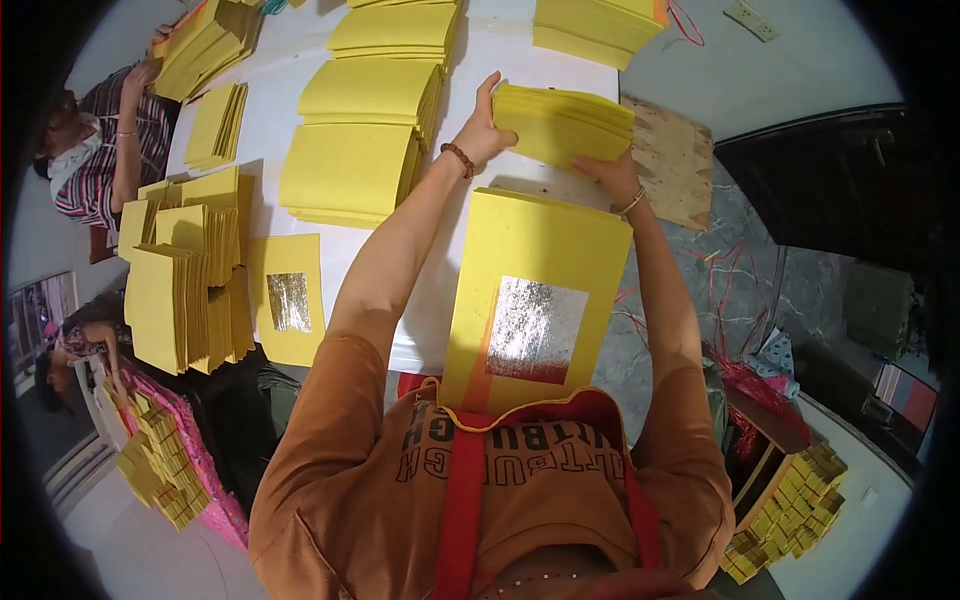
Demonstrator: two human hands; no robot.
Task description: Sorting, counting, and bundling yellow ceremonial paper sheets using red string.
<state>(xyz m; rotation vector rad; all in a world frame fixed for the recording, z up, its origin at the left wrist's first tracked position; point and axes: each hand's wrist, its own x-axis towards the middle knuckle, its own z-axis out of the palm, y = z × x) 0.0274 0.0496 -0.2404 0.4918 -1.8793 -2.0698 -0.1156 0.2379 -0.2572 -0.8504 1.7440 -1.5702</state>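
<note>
Bright light fell over the white table (495, 50), and the silver panel (537, 325) on the near yellow stack (535, 240) threw back sharp glare. Black vignetting ringed the fisheye view, edges bowed toward the rim, and the door (850, 165) was dim.

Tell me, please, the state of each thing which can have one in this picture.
Left hand: closed on the yellow bundle, at its left end
Right hand: closed on the bundle's right end
Yellow bundle: held, layers slightly fanned
Near yellow stack: flat, silver patch up
Red strings: loose, tangled
Dark door: open or shut, cannot tell
</note>
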